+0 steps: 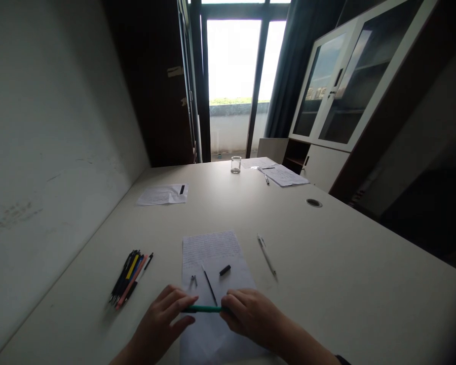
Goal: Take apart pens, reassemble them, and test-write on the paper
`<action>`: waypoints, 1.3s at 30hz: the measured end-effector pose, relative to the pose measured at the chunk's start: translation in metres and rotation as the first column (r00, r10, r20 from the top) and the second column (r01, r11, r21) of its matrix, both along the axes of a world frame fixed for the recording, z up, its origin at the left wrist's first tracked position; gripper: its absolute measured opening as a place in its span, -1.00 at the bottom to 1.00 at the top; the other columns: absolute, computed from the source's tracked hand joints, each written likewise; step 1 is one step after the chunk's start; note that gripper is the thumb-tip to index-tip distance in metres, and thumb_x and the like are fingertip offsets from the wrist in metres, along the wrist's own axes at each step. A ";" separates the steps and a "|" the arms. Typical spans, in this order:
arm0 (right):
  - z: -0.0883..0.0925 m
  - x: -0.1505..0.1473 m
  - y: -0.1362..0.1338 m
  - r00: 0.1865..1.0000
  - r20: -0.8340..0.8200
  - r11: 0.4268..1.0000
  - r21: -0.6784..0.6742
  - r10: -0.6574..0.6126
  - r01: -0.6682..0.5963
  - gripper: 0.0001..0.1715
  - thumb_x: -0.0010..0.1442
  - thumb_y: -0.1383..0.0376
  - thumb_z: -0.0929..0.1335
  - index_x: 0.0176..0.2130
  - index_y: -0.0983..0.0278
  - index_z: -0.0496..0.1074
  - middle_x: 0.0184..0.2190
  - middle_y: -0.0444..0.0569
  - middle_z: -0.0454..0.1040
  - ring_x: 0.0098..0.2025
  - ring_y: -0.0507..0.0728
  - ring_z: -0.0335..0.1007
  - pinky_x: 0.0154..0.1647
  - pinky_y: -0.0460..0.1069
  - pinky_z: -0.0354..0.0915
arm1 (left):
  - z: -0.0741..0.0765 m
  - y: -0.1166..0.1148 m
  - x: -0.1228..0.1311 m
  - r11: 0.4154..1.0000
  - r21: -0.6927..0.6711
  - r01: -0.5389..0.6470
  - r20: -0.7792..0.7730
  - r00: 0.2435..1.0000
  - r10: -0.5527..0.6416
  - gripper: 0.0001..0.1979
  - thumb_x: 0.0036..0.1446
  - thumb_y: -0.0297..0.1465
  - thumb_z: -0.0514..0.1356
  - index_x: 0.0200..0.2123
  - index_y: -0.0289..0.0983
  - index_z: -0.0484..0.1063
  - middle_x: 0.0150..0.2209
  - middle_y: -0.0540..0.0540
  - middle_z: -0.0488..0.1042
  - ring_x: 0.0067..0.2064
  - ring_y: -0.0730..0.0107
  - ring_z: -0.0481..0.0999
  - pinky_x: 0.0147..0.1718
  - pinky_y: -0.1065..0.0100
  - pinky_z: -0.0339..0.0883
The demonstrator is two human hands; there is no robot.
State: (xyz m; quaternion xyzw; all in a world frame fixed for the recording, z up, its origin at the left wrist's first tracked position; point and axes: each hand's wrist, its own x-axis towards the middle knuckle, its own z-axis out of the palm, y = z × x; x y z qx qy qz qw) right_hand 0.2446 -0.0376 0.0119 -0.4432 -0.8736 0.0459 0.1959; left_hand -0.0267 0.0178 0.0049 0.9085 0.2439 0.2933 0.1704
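Note:
A green pen [207, 308] is held level over the handwritten sheet of paper [213, 244]. The fingers and thumb of my left hand [166, 317] are at its left end. At its other end my right hand [249, 312] is closed, hiding that tip. Just beyond the pen, a thin dark pen refill [209, 285] lies slantwise on the paper. To its right is a short black piece [225, 270] like a grip or cap. Small pen parts [194, 280], too small to name, lie to its left.
A bundle of several pens [131, 279] lies on the left of the white table [213, 213]. On the right is a white pen [266, 255]. Farther back are a crumpled sheet [163, 194], a glass [235, 165], stacked papers [285, 175], another pen [266, 178] and a cable hole [313, 203].

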 end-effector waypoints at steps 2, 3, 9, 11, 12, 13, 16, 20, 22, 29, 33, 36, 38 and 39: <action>0.002 -0.002 -0.001 1.000 -0.007 1.000 -0.012 0.008 -0.008 -0.91 0.33 0.28 0.28 -0.23 0.24 0.36 -0.37 -0.10 0.49 -0.41 0.06 0.40 -0.39 -0.08 0.22 | 0.002 -0.002 0.004 0.999 0.017 0.033 -0.013 0.999 -0.033 -0.67 0.30 -0.41 0.18 0.12 -0.08 0.36 -0.21 -0.10 0.53 -0.17 0.23 0.48 -0.19 0.24 0.47; 0.003 -0.002 -0.001 1.000 -0.012 1.000 -0.021 0.014 -0.014 -0.89 0.34 0.27 0.28 -0.22 0.24 0.36 -0.37 -0.10 0.49 -0.41 0.06 0.40 -0.38 -0.07 0.23 | 0.003 -0.004 0.006 0.999 0.023 0.038 -0.021 0.999 -0.038 -0.67 0.30 -0.43 0.17 0.11 -0.09 0.37 -0.24 -0.10 0.54 -0.20 0.24 0.48 -0.21 0.25 0.47; 0.019 0.001 0.004 0.993 -0.111 0.996 -0.067 0.047 -0.054 -0.74 0.35 0.14 0.29 -0.06 0.24 0.37 -0.23 -0.02 0.50 -0.19 0.14 0.39 -0.16 0.01 0.32 | 0.000 -0.007 0.006 1.000 -0.003 -0.028 -0.021 0.999 0.028 -0.79 0.34 -0.40 0.11 -0.01 -0.15 0.45 -0.35 -0.10 0.51 -0.29 0.27 0.47 -0.33 0.30 0.45; 0.023 0.003 0.007 0.990 -0.136 0.999 -0.046 -0.031 0.024 -0.71 0.36 0.19 0.28 0.02 0.24 0.36 -0.13 0.03 0.47 -0.09 0.18 0.36 -0.05 0.08 0.33 | -0.001 -0.005 0.004 0.997 -0.034 -0.066 0.000 0.998 0.066 -0.82 0.35 -0.39 0.10 -0.05 -0.17 0.46 -0.33 -0.11 0.51 -0.27 0.26 0.48 -0.32 0.29 0.45; 0.023 0.005 0.009 0.987 -0.137 0.996 -0.036 -0.081 0.076 -0.73 0.36 0.24 0.27 0.04 0.23 0.36 -0.08 0.05 0.45 -0.04 0.19 0.34 0.01 0.10 0.31 | -0.002 -0.004 0.003 0.996 -0.053 -0.078 0.008 0.997 0.078 -0.82 0.35 -0.40 0.10 -0.06 -0.18 0.45 -0.32 -0.11 0.51 -0.27 0.25 0.48 -0.31 0.29 0.45; 0.022 0.006 0.011 0.983 -0.130 0.991 -0.029 -0.130 0.127 -0.74 0.37 0.29 0.25 0.03 0.22 0.38 -0.03 0.05 0.43 0.01 0.19 0.32 0.06 0.13 0.30 | -0.002 -0.003 0.003 0.994 -0.074 -0.084 0.014 0.996 0.085 -0.83 0.35 -0.40 0.10 -0.06 -0.18 0.45 -0.31 -0.11 0.52 -0.27 0.25 0.48 -0.31 0.29 0.45; 0.012 0.009 0.016 0.973 -0.073 0.976 -0.031 -0.217 0.216 -0.78 0.34 0.36 0.26 -0.06 0.21 0.43 0.12 0.03 0.35 0.17 0.23 0.21 0.18 0.17 0.23 | -0.002 -0.001 0.002 0.986 -0.145 -0.085 -0.002 0.996 0.085 -0.84 0.34 -0.41 0.09 -0.08 -0.18 0.43 -0.30 -0.11 0.52 -0.26 0.26 0.49 -0.30 0.31 0.44; -0.005 0.013 0.021 0.976 0.007 0.975 -0.059 -0.216 0.216 -0.75 0.32 0.33 0.30 0.00 0.19 0.42 0.23 -0.02 0.27 0.30 0.27 0.05 0.25 0.22 0.16 | -0.001 -0.002 0.003 0.975 -0.210 -0.079 -0.054 0.996 0.069 -0.85 0.34 -0.41 0.08 -0.12 -0.18 0.44 -0.30 -0.10 0.51 -0.26 0.28 0.51 -0.29 0.35 0.44; -0.009 0.014 0.022 0.977 0.020 0.975 -0.063 -0.210 0.211 -0.72 0.33 0.32 0.30 0.04 0.17 0.40 0.21 -0.04 0.30 0.30 0.26 0.04 0.26 0.22 0.15 | 0.000 -0.003 0.004 0.971 -0.222 -0.085 -0.062 0.995 0.073 -0.85 0.34 -0.40 0.08 -0.12 -0.18 0.44 -0.30 -0.09 0.50 -0.26 0.28 0.52 -0.28 0.35 0.44; -0.003 0.012 0.021 0.977 -0.015 0.977 -0.026 -0.212 0.211 -0.76 0.28 0.41 0.32 -0.06 0.22 0.46 0.00 0.01 0.41 0.17 0.23 0.21 0.20 0.14 0.24 | 0.000 -0.003 0.003 0.967 -0.232 -0.100 -0.070 0.994 0.086 -0.86 0.35 -0.37 0.08 -0.14 -0.18 0.44 -0.30 -0.08 0.50 -0.25 0.29 0.53 -0.28 0.36 0.44; -0.004 0.012 0.022 0.977 -0.014 0.977 -0.037 -0.212 0.211 -0.73 0.28 0.47 0.28 -0.07 0.25 0.46 0.04 0.07 0.39 0.08 0.22 0.30 0.09 0.13 0.35 | -0.002 -0.002 0.003 0.965 -0.244 -0.100 -0.074 0.994 0.084 -0.85 0.35 -0.36 0.07 -0.13 -0.19 0.44 -0.29 -0.09 0.50 -0.25 0.29 0.53 -0.26 0.36 0.43; -0.008 0.014 0.024 0.976 -0.010 0.976 -0.019 -0.217 0.217 -0.70 0.28 0.46 0.30 -0.02 0.24 0.45 0.10 0.08 0.37 0.11 0.27 0.29 0.09 0.19 0.36 | -0.002 -0.002 0.003 0.962 -0.251 -0.105 -0.079 0.993 0.087 -0.85 0.35 -0.37 0.08 -0.13 -0.21 0.44 -0.29 -0.10 0.50 -0.25 0.30 0.52 -0.27 0.38 0.42; -0.010 0.015 0.025 0.978 -0.018 0.979 0.003 -0.206 0.206 -0.67 0.27 0.45 0.32 0.01 0.23 0.44 0.07 0.07 0.41 0.10 0.28 0.29 0.10 0.20 0.35 | -0.002 -0.002 0.004 0.962 -0.252 -0.106 -0.076 0.993 0.090 -0.85 0.35 -0.38 0.08 -0.13 -0.22 0.44 -0.29 -0.10 0.50 -0.25 0.30 0.52 -0.26 0.38 0.41; -0.011 0.016 0.025 0.980 -0.021 0.980 0.011 -0.198 0.198 -0.65 0.26 0.46 0.32 0.02 0.22 0.44 0.05 0.06 0.43 0.10 0.27 0.30 0.10 0.19 0.36 | -0.002 -0.002 0.004 0.962 -0.252 -0.105 -0.073 0.993 0.090 -0.85 0.35 -0.38 0.09 -0.13 -0.22 0.44 -0.29 -0.10 0.50 -0.25 0.30 0.52 -0.26 0.38 0.41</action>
